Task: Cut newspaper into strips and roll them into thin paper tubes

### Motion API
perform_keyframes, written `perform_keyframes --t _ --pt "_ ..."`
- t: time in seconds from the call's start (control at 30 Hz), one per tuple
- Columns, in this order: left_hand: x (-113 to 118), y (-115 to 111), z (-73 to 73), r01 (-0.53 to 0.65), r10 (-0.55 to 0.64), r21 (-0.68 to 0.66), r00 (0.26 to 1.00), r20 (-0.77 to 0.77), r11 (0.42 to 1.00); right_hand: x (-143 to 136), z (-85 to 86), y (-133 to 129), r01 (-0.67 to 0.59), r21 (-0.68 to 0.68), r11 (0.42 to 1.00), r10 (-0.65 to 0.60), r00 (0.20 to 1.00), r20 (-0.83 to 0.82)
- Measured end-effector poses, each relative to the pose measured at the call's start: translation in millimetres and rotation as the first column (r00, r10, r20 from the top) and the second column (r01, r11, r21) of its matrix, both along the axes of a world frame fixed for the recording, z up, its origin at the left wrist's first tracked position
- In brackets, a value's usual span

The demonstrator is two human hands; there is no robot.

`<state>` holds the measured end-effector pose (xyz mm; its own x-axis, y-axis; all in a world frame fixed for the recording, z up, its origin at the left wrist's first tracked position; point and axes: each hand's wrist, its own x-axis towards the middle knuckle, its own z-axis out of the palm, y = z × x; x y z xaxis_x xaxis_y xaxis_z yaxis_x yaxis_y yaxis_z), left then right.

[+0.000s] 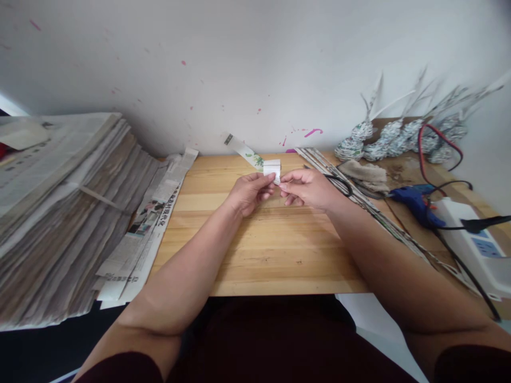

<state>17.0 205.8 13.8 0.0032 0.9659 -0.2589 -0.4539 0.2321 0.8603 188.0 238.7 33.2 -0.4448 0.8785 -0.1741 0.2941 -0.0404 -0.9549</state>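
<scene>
1. Grip of my left hand (249,194) is narrow, thumb and fingers holding a small paper piece (272,166); my right hand (309,190) has its fingertips at the lower edge, though I cannot tell whether they pinch.
2. I judge the step in hand to be fine shaping or aligning of this piece, above the surface (279,239).
3. Just beyond the grip lies a green-printed strip (243,150); whether it joins my piece, I cannot tell.
4. To my eye, the next move calls for light, steady fingertips, keeping the edges even without creasing.
</scene>
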Motion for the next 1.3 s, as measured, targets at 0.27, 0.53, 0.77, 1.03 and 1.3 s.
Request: perform_keyframes --t 0.27,0.53,0.77,1.03,1.3 --pt "3.8 -2.4 -1.0 0.002 -0.002 0.03 1.0 0.003 1.0 -1.1 1.9 -0.8 0.026 -0.004 1.0 -0.026 0.999 -0.036" --pt "5.0 -3.6 -4.1 0.016 -0.016 0.073 1.0 -0.007 0.997 -0.2 3.1 -1.7 -0.008 0.021 1.0 0.008 1.0 0.002" --pt "5.5 1.0 -3.3 -0.144 0.144 -0.006 0.988 0.051 0.99 -0.9 -9.9 -4.9 -0.021 0.488 0.873 -0.069 0.984 0.166" --pt "8.3 1.4 2.8 -0.195 0.205 -0.084 0.97 0.128 0.977 -2.4 -6.1 -7.4 -0.061 0.516 0.854 -0.091 0.96 0.263" --pt "9.4 0.5 4.5 -0.213 0.22 -0.097 0.973 0.073 0.972 -1.4 -5.5 -8.5 -0.082 0.452 0.888 -0.043 0.965 0.26"
